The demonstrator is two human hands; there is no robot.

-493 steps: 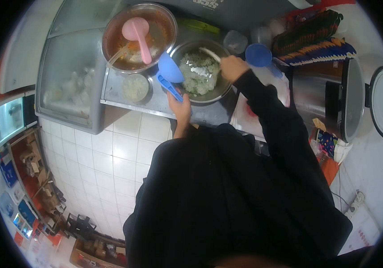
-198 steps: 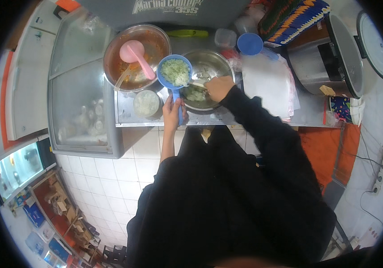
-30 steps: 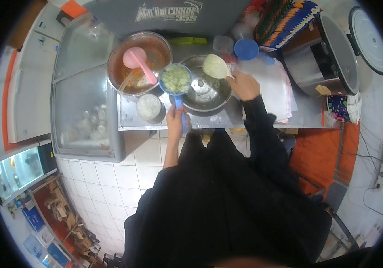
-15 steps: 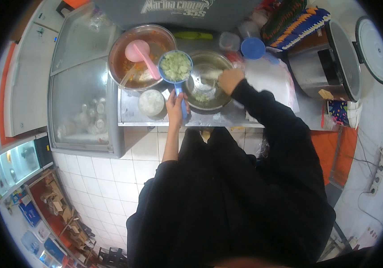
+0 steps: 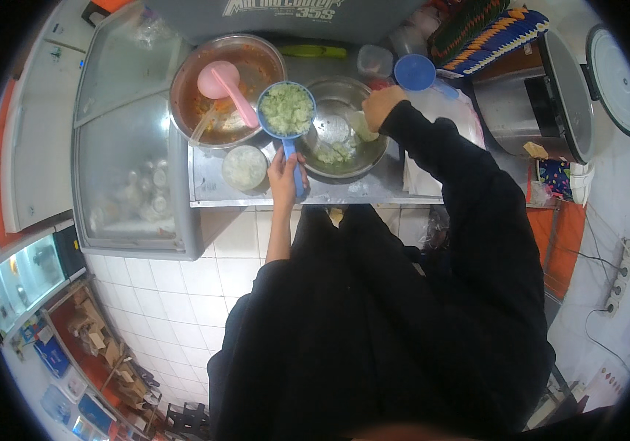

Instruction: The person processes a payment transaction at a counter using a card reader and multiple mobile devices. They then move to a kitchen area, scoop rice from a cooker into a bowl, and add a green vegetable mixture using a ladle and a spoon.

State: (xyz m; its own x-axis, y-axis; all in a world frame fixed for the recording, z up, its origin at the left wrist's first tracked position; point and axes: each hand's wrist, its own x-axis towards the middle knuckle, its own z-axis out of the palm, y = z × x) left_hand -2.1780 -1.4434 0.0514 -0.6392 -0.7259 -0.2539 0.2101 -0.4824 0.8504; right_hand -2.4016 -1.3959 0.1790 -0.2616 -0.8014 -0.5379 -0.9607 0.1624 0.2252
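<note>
My left hand (image 5: 283,178) is closed around the handle of a blue long-handled scoop (image 5: 289,144), heaped with pale green shredded food (image 5: 286,109). The scoop is held at the left rim of a wide metal bowl (image 5: 366,163). A small clump of the same green food (image 5: 335,153) lies in the bowl's bottom. My right hand (image 5: 383,108), closed at the bowl's far right rim, grips a pale utensil (image 5: 362,128) that reaches down inside. Its exact kind is hard to make out.
Left of the scoop stand a metal basin (image 5: 180,110) of reddish liquid with a pink ladle (image 5: 219,79), and a round tub of white contents (image 5: 245,168). White paper sheets (image 5: 444,132), a blue lid (image 5: 415,72) and a large rice cooker (image 5: 510,106) are to the right.
My right hand has moved a little up and toward me less, with the pale utensil now at the bowl's right side. The left hand and scoop stay nearly in place.
</note>
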